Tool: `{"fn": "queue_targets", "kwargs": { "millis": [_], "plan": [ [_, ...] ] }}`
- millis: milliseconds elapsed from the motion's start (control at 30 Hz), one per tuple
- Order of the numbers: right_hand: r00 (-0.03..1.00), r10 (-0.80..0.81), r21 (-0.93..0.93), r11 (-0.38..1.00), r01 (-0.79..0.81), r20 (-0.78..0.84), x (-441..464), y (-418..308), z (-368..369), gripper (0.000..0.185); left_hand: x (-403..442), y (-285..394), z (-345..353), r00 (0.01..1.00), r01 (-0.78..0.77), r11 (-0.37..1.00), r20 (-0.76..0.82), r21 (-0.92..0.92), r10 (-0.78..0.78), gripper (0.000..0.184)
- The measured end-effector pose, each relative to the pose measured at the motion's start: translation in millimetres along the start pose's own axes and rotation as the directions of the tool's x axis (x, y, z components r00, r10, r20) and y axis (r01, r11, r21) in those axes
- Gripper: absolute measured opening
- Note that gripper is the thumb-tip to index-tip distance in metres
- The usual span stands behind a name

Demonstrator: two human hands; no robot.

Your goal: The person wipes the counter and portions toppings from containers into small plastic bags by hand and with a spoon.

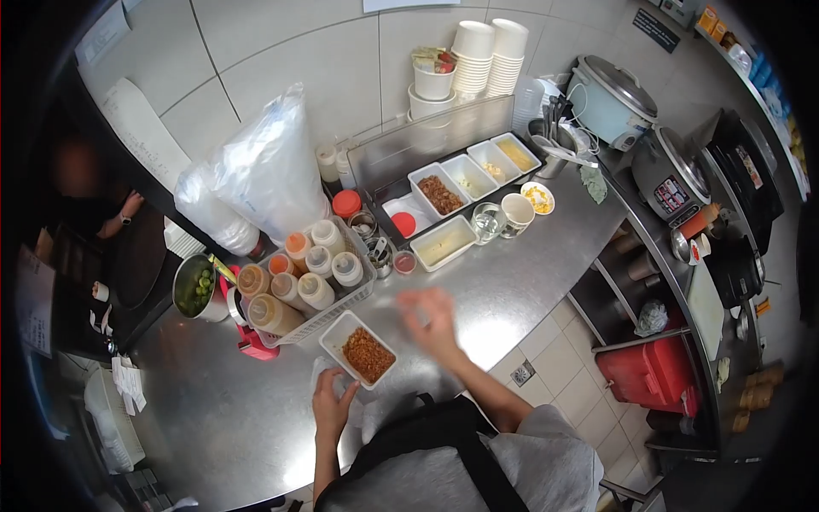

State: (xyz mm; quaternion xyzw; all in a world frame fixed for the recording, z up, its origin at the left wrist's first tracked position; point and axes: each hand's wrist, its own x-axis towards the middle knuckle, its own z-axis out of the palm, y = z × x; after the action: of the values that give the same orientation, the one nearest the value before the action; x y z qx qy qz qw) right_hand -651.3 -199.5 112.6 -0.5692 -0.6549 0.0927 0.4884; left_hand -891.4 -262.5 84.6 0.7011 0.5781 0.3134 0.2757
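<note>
Hands stood apart: the left hand (333, 401), thumb and fingers spread with no grip seen, was the nearer, just beside the near-left long side of the white tub (337, 335) of red-brown crumbs (368, 355), contact not clear. Right hand (431, 322) was blurred above the worktop (465, 294), off the tub's right side and apart from it, fingers seemingly curled, whether closed or not I could not tell. Tub sat on the worktop just below the squeeze-bottle basket (337, 309), long axis slanting from far left to near right.
</note>
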Motion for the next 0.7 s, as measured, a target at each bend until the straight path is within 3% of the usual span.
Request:
{"fn": "queue_targets", "kwargs": {
  "millis": [67,100,200,233,300,333,400,433,467,500,533,600,667,700],
  "plan": [
    [0.984,0.061,-0.21,0.973,-0.096,-0.166,33.2,24.3,-24.2,0.032,-8.7,4.5,-15.4,0.998,0.032,0.987,-0.063,0.155,-0.023,0.038],
    [0.982,0.083,-0.248,0.961,-0.125,-0.17,46.5,43.6,-29.8,0.033,-11.6,5.2,-23.1,0.995,0.048,0.972,-0.099,0.231,-0.026,0.044],
    [0.974,0.22,-0.357,0.908,-0.221,-0.045,71.6,102.8,-27.6,0.043,-18.2,7.9,-43.6,0.908,0.419,0.905,0.062,-0.075,-0.415,0.054],
    [0.978,0.206,-0.408,0.89,-0.205,-0.043,74.3,111.7,-26.4,0.046,-17.6,13.8,-51.7,0.906,0.417,0.908,0.096,-0.042,-0.412,0.053],
    [0.984,0.176,-0.49,0.856,-0.163,-0.02,72.9,118.2,-14.4,0.054,-20.6,14.1,-58.0,0.933,0.36,0.892,0.121,-0.273,-0.34,0.051],
    [0.991,0.135,-0.43,0.894,-0.129,-0.017,74.7,93.9,-14.7,0.057,-25.3,14.2,-64.3,0.944,0.329,0.865,0.116,-0.378,-0.308,0.049],
    [0.998,0.055,-0.304,0.951,-0.059,-0.024,86.8,18.4,-37.5,0.065,-30.7,20.7,-73.4,0.977,0.212,0.887,0.124,-0.41,-0.176,0.048],
    [0.981,0.077,0.1,0.99,-0.095,0.177,80.0,-7.9,-31.5,0.065,-33.0,25.6,-74.5,0.986,0.148,0.891,0.132,-0.428,-0.101,0.048],
    [0.932,0.018,0.466,0.862,-0.198,0.362,66.7,-34.5,-17.0,0.066,-34.5,32.1,-76.5,0.983,0.164,0.814,0.162,-0.558,-0.087,0.048],
    [0.841,-0.27,0.581,0.811,-0.064,0.468,51.6,-54.1,3.9,0.066,-34.5,40.4,-79.4,0.981,0.171,0.718,0.187,-0.675,-0.058,0.048],
    [0.672,-0.542,0.702,0.711,0.046,0.505,35.2,-70.0,24.4,0.066,-35.4,46.0,-82.3,0.98,0.169,0.609,0.2,-0.775,-0.016,0.049],
    [0.398,-0.532,0.664,0.575,-0.478,0.747,-2.9,-88.6,53.7,0.057,-41.1,45.3,-89.6,0.989,0.144,0.553,0.106,-0.82,-0.101,0.053],
    [0.244,-0.417,0.423,0.416,-0.805,0.876,-25.6,-85.8,71.5,0.042,-51.1,41.9,-102.6,0.988,0.083,0.437,0.015,-0.895,-0.157,0.053],
    [0.267,-0.554,0.382,0.102,-0.918,0.789,-28.9,-85.2,77.3,0.034,-57.2,36.9,-105.0,0.991,-0.006,0.422,-0.061,-0.906,-0.116,0.055]
  ]
}}
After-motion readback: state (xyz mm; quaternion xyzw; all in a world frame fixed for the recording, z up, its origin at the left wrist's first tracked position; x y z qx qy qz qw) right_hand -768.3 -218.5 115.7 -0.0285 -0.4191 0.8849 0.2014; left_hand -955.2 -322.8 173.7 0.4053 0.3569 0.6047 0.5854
